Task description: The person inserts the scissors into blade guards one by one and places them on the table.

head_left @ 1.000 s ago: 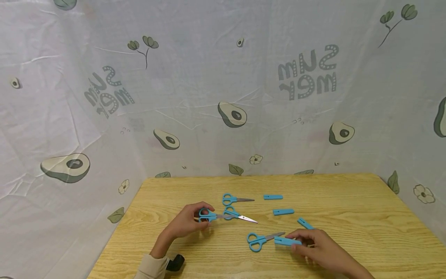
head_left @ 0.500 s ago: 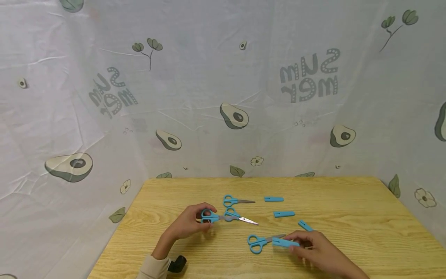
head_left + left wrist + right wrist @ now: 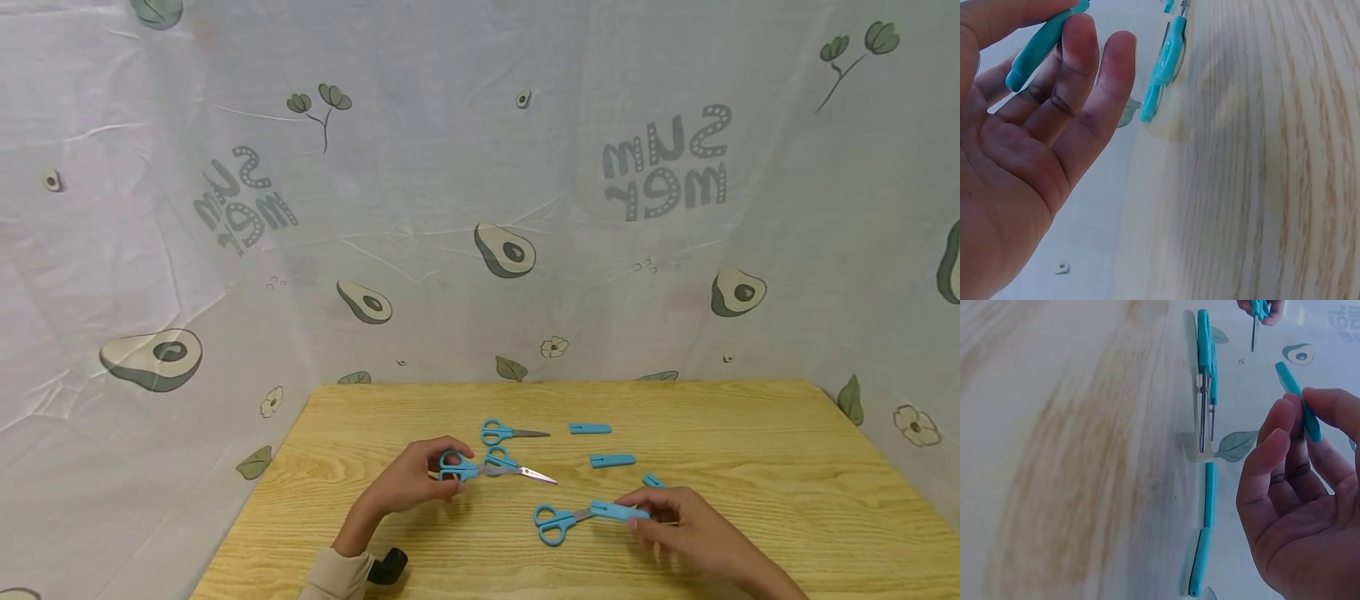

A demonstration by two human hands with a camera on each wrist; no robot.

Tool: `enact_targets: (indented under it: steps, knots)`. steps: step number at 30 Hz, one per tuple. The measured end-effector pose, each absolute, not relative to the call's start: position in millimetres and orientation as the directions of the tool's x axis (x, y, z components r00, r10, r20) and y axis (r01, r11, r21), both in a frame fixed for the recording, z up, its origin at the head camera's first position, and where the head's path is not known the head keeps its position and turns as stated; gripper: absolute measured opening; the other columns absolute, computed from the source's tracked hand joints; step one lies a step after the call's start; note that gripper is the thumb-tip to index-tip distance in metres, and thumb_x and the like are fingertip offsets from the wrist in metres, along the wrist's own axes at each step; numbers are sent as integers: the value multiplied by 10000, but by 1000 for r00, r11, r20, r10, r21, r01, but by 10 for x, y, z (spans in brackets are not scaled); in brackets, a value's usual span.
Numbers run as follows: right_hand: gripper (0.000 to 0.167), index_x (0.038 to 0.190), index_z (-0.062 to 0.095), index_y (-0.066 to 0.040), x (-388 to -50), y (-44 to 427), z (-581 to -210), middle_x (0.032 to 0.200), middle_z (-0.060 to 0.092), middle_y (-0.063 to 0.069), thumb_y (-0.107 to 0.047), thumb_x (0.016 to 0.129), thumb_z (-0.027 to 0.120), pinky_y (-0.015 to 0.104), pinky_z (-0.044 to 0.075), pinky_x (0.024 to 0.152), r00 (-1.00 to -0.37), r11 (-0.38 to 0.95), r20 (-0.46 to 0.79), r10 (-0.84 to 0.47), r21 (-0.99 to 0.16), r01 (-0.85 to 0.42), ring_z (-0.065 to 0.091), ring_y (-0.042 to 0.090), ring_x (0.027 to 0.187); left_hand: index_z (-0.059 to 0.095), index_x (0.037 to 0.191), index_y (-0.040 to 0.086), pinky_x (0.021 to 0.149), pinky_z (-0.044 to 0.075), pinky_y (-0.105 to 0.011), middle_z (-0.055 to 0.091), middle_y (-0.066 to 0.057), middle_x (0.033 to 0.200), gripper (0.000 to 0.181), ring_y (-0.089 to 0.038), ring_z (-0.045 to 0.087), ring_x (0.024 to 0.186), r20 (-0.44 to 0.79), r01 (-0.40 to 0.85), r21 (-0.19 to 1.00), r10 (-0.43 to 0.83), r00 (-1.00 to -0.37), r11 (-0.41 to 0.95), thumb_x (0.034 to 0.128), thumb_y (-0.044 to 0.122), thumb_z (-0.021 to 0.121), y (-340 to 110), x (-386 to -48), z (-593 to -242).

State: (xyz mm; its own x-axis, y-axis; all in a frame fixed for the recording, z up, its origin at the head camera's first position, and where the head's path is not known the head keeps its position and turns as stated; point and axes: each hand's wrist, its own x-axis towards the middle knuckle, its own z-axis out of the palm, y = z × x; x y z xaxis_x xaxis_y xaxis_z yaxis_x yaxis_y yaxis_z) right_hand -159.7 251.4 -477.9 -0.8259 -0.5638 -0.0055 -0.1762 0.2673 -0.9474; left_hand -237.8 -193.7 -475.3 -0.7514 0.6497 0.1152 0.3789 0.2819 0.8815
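Observation:
My left hand (image 3: 411, 479) pinches a pair of blue-handled scissors (image 3: 467, 472) by the handles, with the blades pointing right. In the left wrist view the blue handle (image 3: 1044, 47) sits between thumb and fingers. A blue scissors cap (image 3: 615, 510) is held in the fingertips of my right hand (image 3: 693, 533), its slotted end facing left. The right wrist view shows this cap (image 3: 1297, 400) pinched above the table. Blades and cap are apart. Below the held cap lie other scissors (image 3: 553, 522), whose blade tips it hides.
Two more scissors, a rear pair (image 3: 496, 432) and a nearer pair (image 3: 536, 474), lie on the wooden table (image 3: 360, 417). Three loose caps rest to their right: a back one (image 3: 590, 428), a middle one (image 3: 612, 460) and one (image 3: 654, 481) partly behind my right hand. A patterned curtain (image 3: 420, 208) surrounds the table.
My left hand has moved slightly right with the scissors. The cap in my right hand shifted a little left, then came up and back right. The scissors and caps on the table stay put.

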Motion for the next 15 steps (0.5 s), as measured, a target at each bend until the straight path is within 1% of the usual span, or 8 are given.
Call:
enact_targets:
  steps: [3, 6, 9, 11, 15]
  knots:
    - [375, 1390, 621, 117, -1614, 2523, -4787, 955, 740, 137, -131, 1110, 595, 362, 597, 560, -817, 242, 11, -576, -953, -183, 665, 263, 678, 619, 1363, -81, 709, 675, -396, 621, -261, 1054, 391, -139, 686, 820, 113, 363, 897, 663, -740, 253, 997, -3, 730, -1926, -2376, -4748]
    - [377, 1389, 621, 119, -1629, 2528, -4788, 936, 738, 124, -133, 1110, 595, 355, 599, 570, -819, 237, 10, -574, -955, -178, 667, 260, 702, 617, 1360, -74, 713, 671, -487, 616, -271, 1042, 376, -127, 696, 810, 119, 365, 901, 674, -729, 235, 1001, -24, 715, -1916, -2378, -4744]
    - [378, 1388, 627, 111, -1642, 2538, -4783, 910, 729, 128, -144, 1109, 600, 347, 597, 581, -826, 249, -3, -564, -954, -167, 664, 263, 723, 624, 1356, -55, 716, 669, -510, 620, -252, 1031, 364, -97, 697, 796, 125, 374, 897, 677, -726, 236, 1001, -41, 707, -1907, -2378, -4736]
    - [380, 1390, 627, 107, -1650, 2543, -4774, 922, 728, 136, -148, 1109, 600, 344, 598, 590, -828, 251, -7, -561, -954, -162, 666, 268, 740, 631, 1357, -38, 722, 670, -514, 622, -224, 1027, 366, -89, 694, 797, 122, 372, 896, 674, -729, 240, 999, -42, 709, -1901, -2373, -4726]
    - [393, 1399, 612, 120, -1663, 2544, -4756, 948, 724, 107, -149, 1113, 592, 342, 600, 614, -826, 233, -14, -563, -962, -143, 673, 250, 764, 636, 1359, -24, 735, 672, -507, 619, -215, 1036, 370, -111, 702, 807, 116, 363, 900, 672, -731, 240, 999, -20, 721, -1893, -2370, -4713]
